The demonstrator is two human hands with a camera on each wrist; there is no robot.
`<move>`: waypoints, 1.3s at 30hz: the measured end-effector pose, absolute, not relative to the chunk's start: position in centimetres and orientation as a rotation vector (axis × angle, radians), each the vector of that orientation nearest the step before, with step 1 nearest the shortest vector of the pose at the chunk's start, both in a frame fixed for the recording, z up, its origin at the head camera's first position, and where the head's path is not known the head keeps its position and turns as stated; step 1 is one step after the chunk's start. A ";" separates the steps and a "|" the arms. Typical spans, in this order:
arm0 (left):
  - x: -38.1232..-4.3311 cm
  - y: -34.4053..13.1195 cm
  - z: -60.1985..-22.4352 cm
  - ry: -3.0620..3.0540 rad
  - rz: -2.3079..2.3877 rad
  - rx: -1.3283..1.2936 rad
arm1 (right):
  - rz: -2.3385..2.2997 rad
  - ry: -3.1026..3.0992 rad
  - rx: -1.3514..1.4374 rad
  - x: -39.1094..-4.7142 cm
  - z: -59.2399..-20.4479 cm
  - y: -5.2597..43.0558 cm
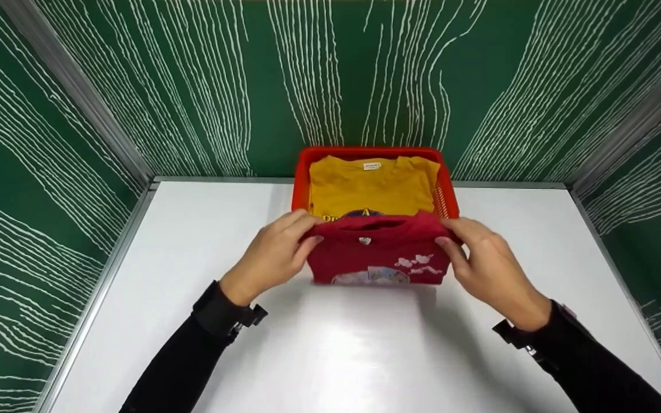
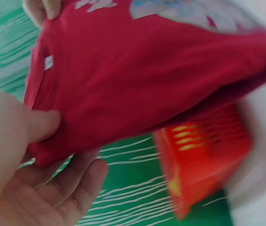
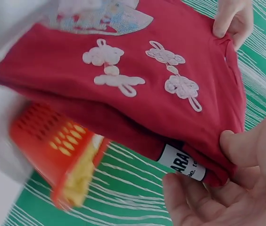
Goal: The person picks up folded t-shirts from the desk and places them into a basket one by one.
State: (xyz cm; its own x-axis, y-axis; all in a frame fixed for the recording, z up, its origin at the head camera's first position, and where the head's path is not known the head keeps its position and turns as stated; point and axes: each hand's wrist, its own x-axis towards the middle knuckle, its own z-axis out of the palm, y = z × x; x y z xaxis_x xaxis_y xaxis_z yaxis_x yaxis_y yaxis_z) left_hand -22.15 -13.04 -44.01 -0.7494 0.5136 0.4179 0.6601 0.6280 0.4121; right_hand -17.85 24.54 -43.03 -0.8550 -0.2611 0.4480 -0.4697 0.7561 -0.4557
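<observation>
A folded red T-shirt [image 1: 376, 252] with white appliqués and a picture patch hangs between both hands, in front of a red basket [image 1: 303, 178]. My left hand [image 1: 273, 252] pinches its left shoulder corner, thumb on the near side, as the left wrist view also shows. At the opposite shoulder, my right hand [image 1: 488, 267] pinches the cloth between thumb and fingers. A white label with black letters [image 3: 182, 162] pokes out beside the right fingers. Inside the basket lies a folded yellow T-shirt [image 1: 373, 186]; the red shirt hides its lower part.
The basket stands at the back of a white table [image 1: 336, 355], against a green wall [image 1: 359, 74] with white wavy lines. Green side panels [image 1: 20, 172] and grey metal rails [image 1: 95, 109] bound the table on the left and right.
</observation>
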 end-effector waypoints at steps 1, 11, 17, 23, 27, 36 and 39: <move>-22.3 -13.1 -43.5 -2.589 -0.807 -0.961 | 0.799 -2.595 0.569 -18.0 -42.6 24.6; -27.0 -12.2 -41.9 -2.727 -0.902 -0.908 | 0.784 -2.670 0.575 -23.9 -42.1 25.4; -30.7 -11.5 -42.7 -2.818 -0.875 -0.822 | 0.806 -2.755 0.549 -28.0 -42.8 25.6; -33.6 -11.0 -42.9 -2.836 -0.954 -0.722 | 0.819 -2.771 0.529 -30.8 -42.8 25.6; -35.0 -10.6 -42.9 -2.825 -1.029 -0.675 | 0.805 -2.767 0.499 -32.5 -43.0 25.4; -38.2 -9.6 -44.0 -2.974 -0.959 -0.570 | 0.651 -2.935 0.372 -35.5 -44.5 24.8; -39.0 -9.2 -44.8 -3.030 -0.868 -0.569 | 0.617 -3.020 0.355 -36.3 -45.3 24.6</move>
